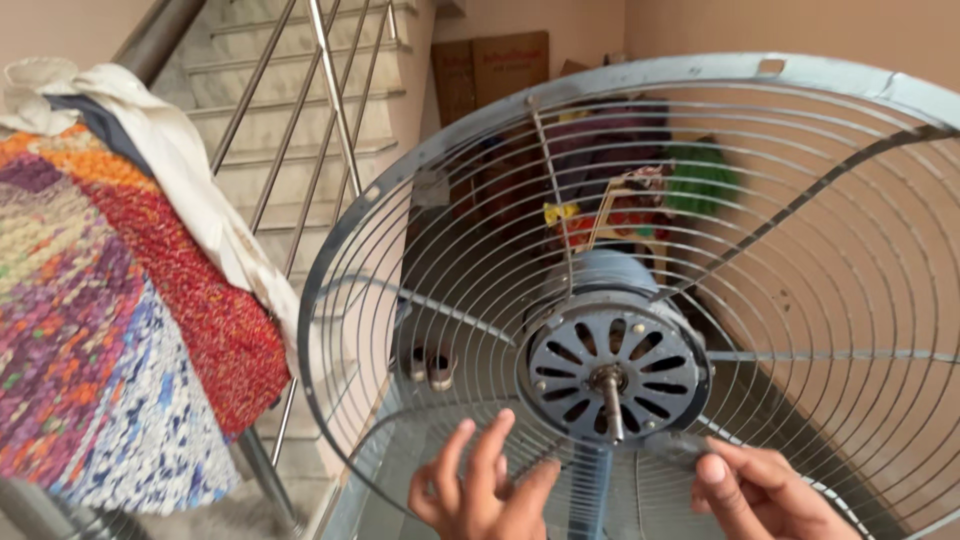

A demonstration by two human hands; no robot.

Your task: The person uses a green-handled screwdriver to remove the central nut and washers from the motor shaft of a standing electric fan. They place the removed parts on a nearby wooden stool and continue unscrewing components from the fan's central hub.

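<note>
Stairwell, pale walls, steel stair railing (335, 110) at left with a multicoloured woven rug (110, 320) and white cloth (150, 130) draped over it; cardboard boxes (495, 70) at back. Big wire fan guard (640, 300) fills centre-right, no blades, motor (612, 365) with bare shaft (610, 395) in the middle. Left hand (475, 490) just below motor, fingers loosely spread, holding nothing. Right hand (765, 490) lower right, fingertips pinching a guard wire by the motor rim.
</note>
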